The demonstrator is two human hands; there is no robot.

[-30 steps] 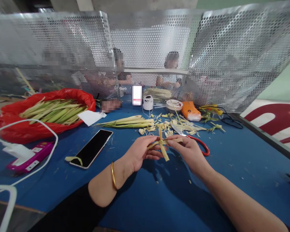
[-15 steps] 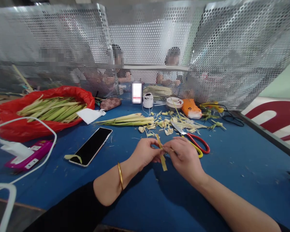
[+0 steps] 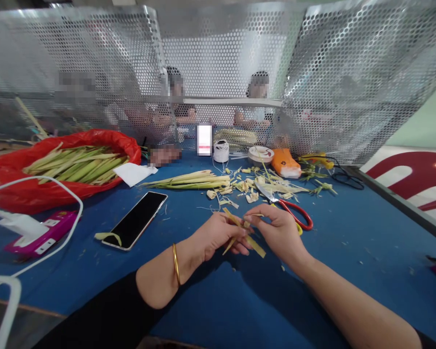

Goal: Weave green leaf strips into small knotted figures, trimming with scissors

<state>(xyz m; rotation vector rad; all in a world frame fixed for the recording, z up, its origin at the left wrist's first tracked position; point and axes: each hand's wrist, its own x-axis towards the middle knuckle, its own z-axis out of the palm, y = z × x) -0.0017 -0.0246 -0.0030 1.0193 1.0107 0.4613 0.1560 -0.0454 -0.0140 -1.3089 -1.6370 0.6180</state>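
My left hand point(image 3: 227, 235) pinches crossed strips of dried corn husk point(image 3: 257, 246) over the middle of the blue table. Facing it, my right hand point(image 3: 276, 230) has its thumb and fingers closed on a husk end at the crossing. Part of the strips is hidden behind the fingers. Just beyond my right hand lie scissors point(image 3: 296, 214) with red and yellow handles, blades pointing away. A bundle of pale green husk leaves point(image 3: 192, 181) rests behind my hands, beside scattered husk scraps point(image 3: 252, 197).
At left stand a red plastic bag point(image 3: 12, 194) of husk leaves, a purple power strip point(image 3: 39, 237) with white cable, and a phone point(image 3: 136, 220). Along the perforated metal screen point(image 3: 225, 58) are a thread spool point(image 3: 221, 151), a tape roll point(image 3: 260, 156) and an orange packet point(image 3: 286, 163). People sit beyond the screen.
The husk strip in my hands has turned to a flatter slant, and a second strip end now shows below my left fingers. My right hand has shifted slightly.
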